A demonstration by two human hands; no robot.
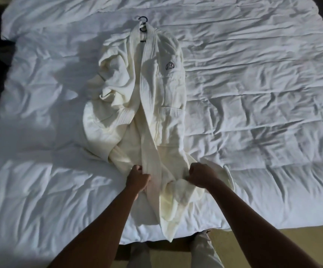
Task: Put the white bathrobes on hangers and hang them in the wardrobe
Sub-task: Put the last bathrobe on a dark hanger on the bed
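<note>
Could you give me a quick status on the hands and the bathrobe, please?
Left hand and right hand both grip the lower bathrobe. Robe lies on the bed, hanger at its collar. Nothing in the way.

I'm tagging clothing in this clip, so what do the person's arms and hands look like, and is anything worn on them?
Both forearms are bare up to the frame edge: no sleeves show. The left hand and right hand wear no gloves, and no watch, ring or bracelet shows in this dim light.

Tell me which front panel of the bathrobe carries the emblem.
The panel on the picture's right: a dark emblem sits on its chest, above the pocket. The other, bunched panel shows none.
</note>
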